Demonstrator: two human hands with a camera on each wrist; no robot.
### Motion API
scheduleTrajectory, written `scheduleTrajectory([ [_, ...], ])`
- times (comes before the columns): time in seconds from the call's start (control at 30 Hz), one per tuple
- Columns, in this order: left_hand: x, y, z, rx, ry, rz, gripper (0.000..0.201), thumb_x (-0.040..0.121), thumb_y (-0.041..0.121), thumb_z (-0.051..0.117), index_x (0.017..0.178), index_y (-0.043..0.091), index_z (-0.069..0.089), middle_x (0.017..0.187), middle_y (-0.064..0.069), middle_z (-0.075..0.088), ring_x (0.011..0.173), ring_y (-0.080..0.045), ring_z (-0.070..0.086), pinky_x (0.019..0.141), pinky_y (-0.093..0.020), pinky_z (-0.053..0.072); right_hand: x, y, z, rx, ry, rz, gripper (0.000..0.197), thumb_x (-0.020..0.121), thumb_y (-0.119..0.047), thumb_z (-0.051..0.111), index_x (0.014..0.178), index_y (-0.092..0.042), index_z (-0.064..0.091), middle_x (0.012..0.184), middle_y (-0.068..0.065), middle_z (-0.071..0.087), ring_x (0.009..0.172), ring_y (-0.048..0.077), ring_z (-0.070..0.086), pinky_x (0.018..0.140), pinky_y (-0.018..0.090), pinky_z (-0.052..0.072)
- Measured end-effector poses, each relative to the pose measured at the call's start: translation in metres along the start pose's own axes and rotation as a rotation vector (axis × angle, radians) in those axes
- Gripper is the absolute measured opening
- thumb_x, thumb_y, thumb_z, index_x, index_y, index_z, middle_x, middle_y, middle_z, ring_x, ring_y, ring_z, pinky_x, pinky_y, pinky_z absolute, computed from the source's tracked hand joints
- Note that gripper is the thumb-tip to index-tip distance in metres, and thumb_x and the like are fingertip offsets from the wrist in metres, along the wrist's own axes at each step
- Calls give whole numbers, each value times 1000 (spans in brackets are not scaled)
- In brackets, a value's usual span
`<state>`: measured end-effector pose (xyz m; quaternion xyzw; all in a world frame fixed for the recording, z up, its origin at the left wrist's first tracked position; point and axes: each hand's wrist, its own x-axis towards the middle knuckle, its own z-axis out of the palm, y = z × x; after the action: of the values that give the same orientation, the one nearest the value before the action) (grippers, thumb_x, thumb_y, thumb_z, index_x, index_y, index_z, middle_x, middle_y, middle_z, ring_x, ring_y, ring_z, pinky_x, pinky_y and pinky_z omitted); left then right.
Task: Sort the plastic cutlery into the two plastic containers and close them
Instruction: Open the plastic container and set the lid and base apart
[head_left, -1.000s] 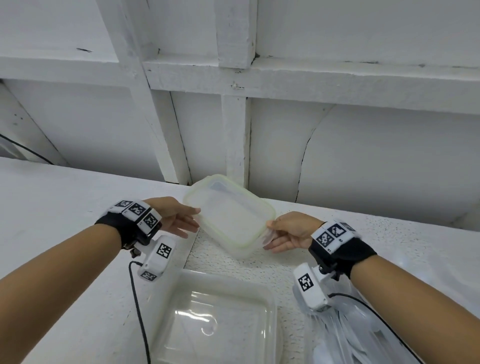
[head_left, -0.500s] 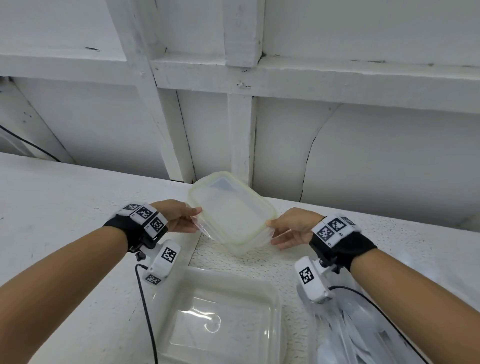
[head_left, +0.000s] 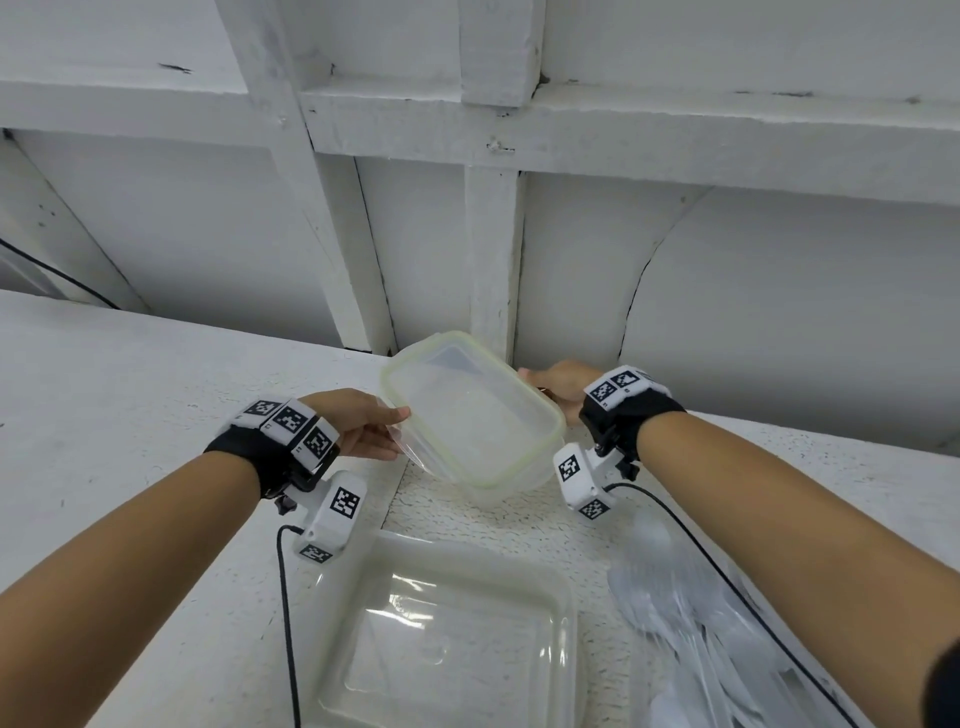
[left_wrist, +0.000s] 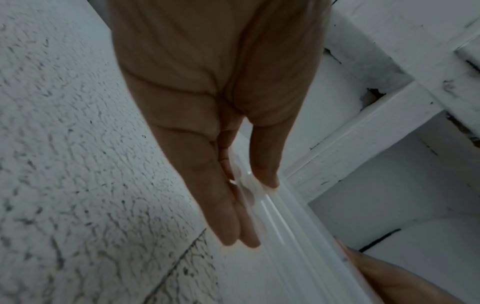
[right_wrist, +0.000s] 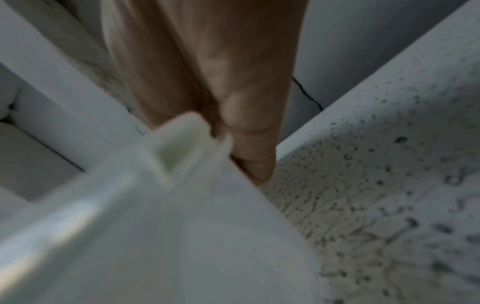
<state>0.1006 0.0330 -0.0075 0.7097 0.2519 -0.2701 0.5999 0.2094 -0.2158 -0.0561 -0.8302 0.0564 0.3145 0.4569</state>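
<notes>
Lidded container (head_left: 470, 415): tilted, off the table, between your hands
Left hand (head_left: 358, 423): thumb and fingers pinch its 9 o'clock edge
Right hand (head_left: 563, 384): grips its 3 o'clock corner; fingers hidden, cannot tell

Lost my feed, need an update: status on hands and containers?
Left hand and right hand hold the lidded container tilted above the counter. Second container open below. Cutlery unsorted at right. Nothing in the way.

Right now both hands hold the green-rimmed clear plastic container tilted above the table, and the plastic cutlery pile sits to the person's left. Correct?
Not quite. The white plastic cutlery pile lies to the person's right, beside the right forearm, as the head view shows. The rest holds: left hand and right hand hold the green-rimmed clear plastic container tilted above the table.
</notes>
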Motion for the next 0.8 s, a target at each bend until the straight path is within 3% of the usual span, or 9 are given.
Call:
scheduleTrajectory([
  [0.17, -2, -1, -1, 21, 6, 1, 18, 91, 16, 57, 87, -1, 54, 80, -14, 61, 48, -14, 66, 51, -23, 57, 10, 1, 7, 49, 52, -28, 88, 56, -58, 71, 119, 1, 57, 122, 19, 60, 111, 34, 59, 98, 47, 47],
  [0.23, -5, -1, 0, 34, 26, 0, 19, 90, 17, 59, 87, -2, 55, 80, -15, 62, 49, -14, 67, 51, -23, 57, -27, -16, 10, -46, 81, -66, 53, 81, -49, 62, 101, 0, 63, 99, 16, 66, 92, 31, 64, 86, 39, 52],
  [0.27, -6, -1, 0, 47, 37, 0, 20, 89, 17, 60, 88, -3, 55, 79, -15, 63, 50, -14, 67, 52, -23, 57, -43, -22, 12, -135, 100, -74, 40, 89, -45, 55, 82, -5, 62, 79, 12, 62, 73, 26, 62, 70, 30, 52],
  [0.33, -11, 1, 1, 79, 60, -10, 25, 87, 19, 63, 89, -5, 56, 77, -15, 64, 51, -15, 68, 52, -24, 58, -60, -23, 11, -289, 170, -146, 39, 95, -36, 48, 62, -14, 49, 63, 6, 46, 53, 17, 45, 50, 23, 35],
  [0.37, -13, 2, 1, 93, 64, -12, 27, 86, 20, 65, 87, -6, 56, 74, -15, 65, 52, -16, 68, 53, -24, 58, -65, -23, 12, -348, 187, -203, 32, 96, -33, 47, 72, -13, 55, 72, 9, 51, 62, 19, 51, 56, 23, 40],
  [0.43, -21, 7, 2, 98, 64, 1, 28, 84, 20, 67, 84, -5, 57, 66, -14, 67, 52, -16, 68, 53, -24, 58, -80, -22, 13, -519, 218, -339, 37, 96, -34, 47, 117, -5, 57, 115, 15, 58, 105, 28, 57, 89, 33, 46],
  [0.53, -35, 22, 5, 54, 77, 73, 26, 85, 20, 66, 83, -4, 55, 60, -13, 68, 49, -15, 67, 49, -22, 56, -124, -28, 24, -750, 174, -628, 58, 92, -52, 41, 136, -15, 43, 136, 6, 49, 126, 23, 45, 103, 35, 38],
  [0.63, -48, 44, 11, -16, 72, 197, 27, 91, 23, 59, 84, -3, 55, 63, -13, 67, 51, -15, 67, 49, -22, 56, -156, -29, 38, -944, 139, -724, 68, 87, -60, 44, 143, -24, 29, 140, 3, 43, 123, 21, 46, 99, 38, 43],
  [0.8, -49, 63, 20, -74, 134, 251, 33, 98, 31, 40, 88, 6, 58, 86, -10, 64, 71, -20, 63, 65, -33, 55, -156, -31, 22, -805, 417, -791, 44, 96, -11, 37, 140, -15, 35, 110, 14, 61, 91, 32, 60, 75, 37, 50],
])
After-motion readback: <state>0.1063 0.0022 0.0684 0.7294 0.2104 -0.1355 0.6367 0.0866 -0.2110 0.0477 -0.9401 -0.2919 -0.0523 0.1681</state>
